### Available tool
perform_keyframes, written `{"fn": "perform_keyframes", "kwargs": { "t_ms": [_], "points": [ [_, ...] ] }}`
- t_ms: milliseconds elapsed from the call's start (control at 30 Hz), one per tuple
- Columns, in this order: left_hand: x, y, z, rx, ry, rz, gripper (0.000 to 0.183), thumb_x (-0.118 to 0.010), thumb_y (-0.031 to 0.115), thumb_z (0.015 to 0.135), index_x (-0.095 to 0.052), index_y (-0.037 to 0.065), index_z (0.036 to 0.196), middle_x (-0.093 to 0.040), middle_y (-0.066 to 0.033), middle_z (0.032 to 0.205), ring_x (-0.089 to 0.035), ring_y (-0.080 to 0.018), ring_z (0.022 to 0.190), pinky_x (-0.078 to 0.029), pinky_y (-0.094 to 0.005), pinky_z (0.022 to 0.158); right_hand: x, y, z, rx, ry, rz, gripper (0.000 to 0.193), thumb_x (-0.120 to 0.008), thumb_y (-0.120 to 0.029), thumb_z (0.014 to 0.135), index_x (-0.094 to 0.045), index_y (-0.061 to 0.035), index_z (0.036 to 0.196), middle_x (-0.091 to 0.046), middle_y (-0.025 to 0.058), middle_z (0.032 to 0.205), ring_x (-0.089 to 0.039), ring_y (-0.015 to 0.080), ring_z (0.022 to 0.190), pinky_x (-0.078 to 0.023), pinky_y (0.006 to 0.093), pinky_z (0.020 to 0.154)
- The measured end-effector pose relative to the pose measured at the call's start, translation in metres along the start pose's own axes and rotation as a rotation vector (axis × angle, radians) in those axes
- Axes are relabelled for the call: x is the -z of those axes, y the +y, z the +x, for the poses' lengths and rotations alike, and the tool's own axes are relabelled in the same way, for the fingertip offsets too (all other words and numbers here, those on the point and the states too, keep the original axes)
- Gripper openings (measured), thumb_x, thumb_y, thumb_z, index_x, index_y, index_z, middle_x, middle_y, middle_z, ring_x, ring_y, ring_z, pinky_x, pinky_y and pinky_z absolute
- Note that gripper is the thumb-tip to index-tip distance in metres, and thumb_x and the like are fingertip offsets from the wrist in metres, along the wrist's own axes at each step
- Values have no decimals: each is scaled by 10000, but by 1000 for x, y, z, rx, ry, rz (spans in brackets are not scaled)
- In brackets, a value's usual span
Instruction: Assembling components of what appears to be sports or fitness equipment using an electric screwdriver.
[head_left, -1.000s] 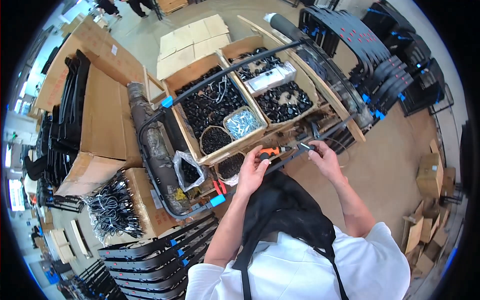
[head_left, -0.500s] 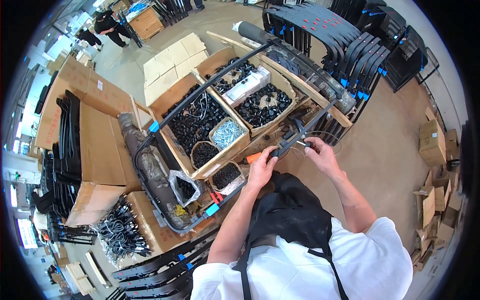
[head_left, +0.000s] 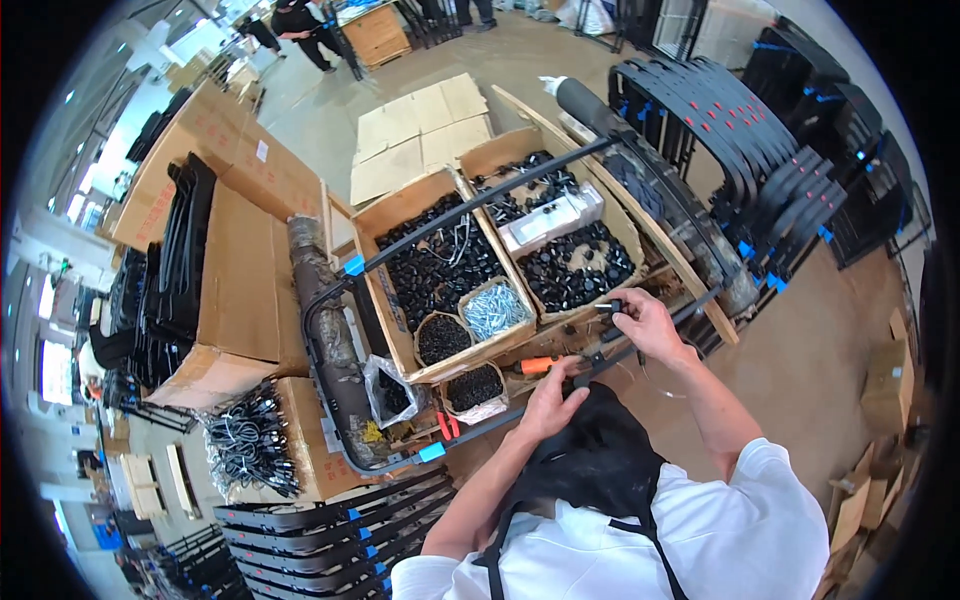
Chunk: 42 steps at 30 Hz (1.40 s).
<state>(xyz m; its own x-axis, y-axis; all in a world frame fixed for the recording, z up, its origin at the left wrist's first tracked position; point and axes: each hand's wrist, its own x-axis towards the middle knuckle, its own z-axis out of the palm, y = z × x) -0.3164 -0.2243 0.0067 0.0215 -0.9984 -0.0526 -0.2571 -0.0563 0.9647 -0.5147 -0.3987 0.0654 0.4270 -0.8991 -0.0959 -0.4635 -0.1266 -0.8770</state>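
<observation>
A bent black tube frame lies across the bench, its near side passing in front of me. My left hand is closed around that near side, fingers past the tube and thumb on my side. My right hand pinches a small black knob with a pale metal part, held up beyond the tube, beside the bin of black knobs. Just past my left fingers an orange-handled tool lies on the bench; its far end is hidden.
Wooden bins hold black parts, with silver screws and black screws in smaller boxes. Red-handled pliers lie near the tube. Padded rolls flank the bench. Curved black frames stack at right; cartons stand left.
The view has shifted, so the bench sits further right. My right hand has moved away from the tube toward the knob bin, with the knob in its fingers. My left hand stays at the tube.
</observation>
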Motion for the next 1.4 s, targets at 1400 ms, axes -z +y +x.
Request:
{"fn": "perform_keyframes", "kwargs": {
  "t_ms": [1400],
  "points": [
    [-3,55,6,323,-15,5,338,-578,204,1087,-659,183,1414,-700,-138,1017,-687,-254,934,-559,-383,873,-157,-112,396,746,-377,-922,436,-588,-477,1031,-740,-74,1096,-780,196,987,-750,395,1000,-580,530,884]
  ]
}}
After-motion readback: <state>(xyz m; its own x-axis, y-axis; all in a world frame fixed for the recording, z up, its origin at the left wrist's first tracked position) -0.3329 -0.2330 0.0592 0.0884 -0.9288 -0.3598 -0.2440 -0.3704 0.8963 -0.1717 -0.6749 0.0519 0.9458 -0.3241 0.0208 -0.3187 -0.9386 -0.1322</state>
